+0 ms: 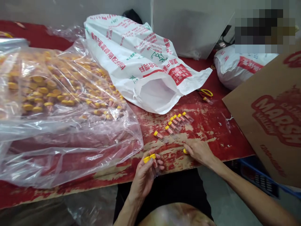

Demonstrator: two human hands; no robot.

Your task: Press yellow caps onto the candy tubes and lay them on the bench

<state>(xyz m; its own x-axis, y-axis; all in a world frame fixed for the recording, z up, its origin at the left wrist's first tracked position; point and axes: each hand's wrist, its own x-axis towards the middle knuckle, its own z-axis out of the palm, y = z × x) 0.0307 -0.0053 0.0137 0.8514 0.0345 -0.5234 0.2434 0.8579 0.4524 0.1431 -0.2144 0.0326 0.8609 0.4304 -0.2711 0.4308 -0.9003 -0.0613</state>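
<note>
At table's edge, left hand grasping capped tubes (two), right hand fingertips pinching yellow cap.

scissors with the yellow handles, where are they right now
In the head view the scissors lie on the red table, right of centre, just past the open mouth of the white printed bag and beyond the row of yellow-capped tubes.

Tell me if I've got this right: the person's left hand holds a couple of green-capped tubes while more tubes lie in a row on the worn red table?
Not quite. The head view shows the caps are yellow, not green. The left hand does hold a couple of capped tubes, and more tubes lie in a row on the worn red table.
</note>
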